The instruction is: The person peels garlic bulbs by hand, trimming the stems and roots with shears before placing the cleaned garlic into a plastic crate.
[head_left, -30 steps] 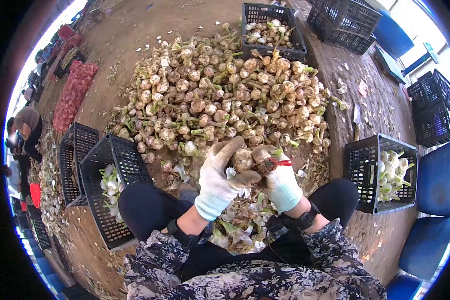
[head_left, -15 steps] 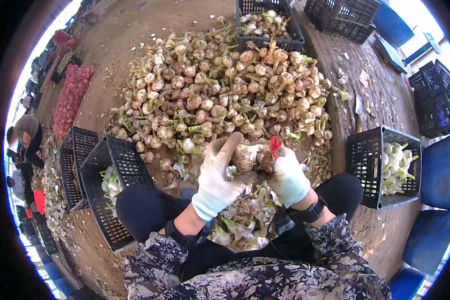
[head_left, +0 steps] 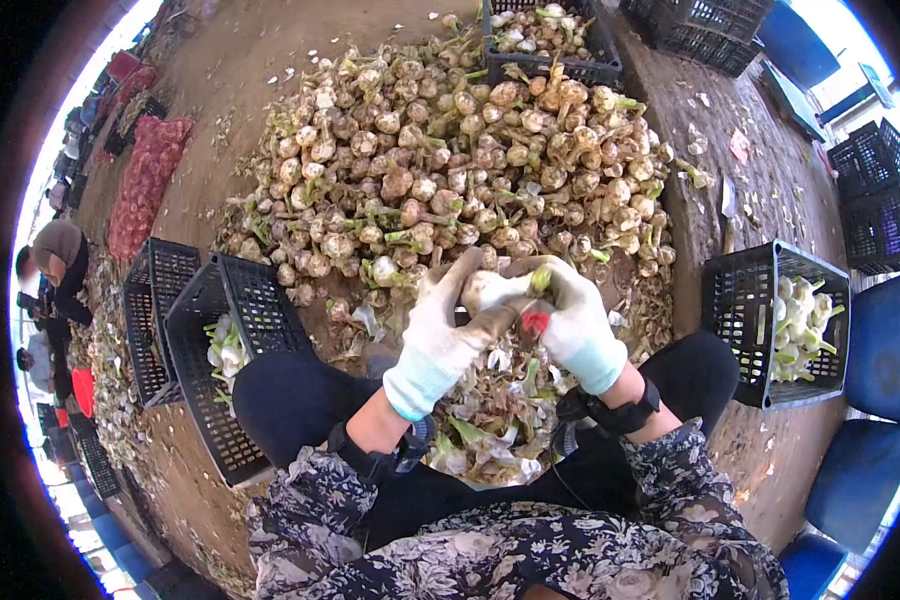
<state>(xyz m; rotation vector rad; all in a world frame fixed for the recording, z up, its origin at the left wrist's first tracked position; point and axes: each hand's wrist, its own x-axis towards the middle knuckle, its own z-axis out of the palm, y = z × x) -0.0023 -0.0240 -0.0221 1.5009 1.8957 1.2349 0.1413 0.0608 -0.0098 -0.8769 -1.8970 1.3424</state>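
Left hand [head_left: 438, 340] clamps the garlic bulb [head_left: 485, 292]; right hand [head_left: 582, 335] grips what looks like a red-handled cutter [head_left: 533, 322]. Best brace that bulb firmly.

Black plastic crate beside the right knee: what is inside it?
White garlic bulbs with green stalks lie inside the black plastic crate. Its near wall hides the lower layers and floor.

An open-air garlic sorting yard: a garlic heap [head_left: 450, 170] on dirt beyond the fingers [head_left: 452, 290], black crates [head_left: 732, 320] either side.
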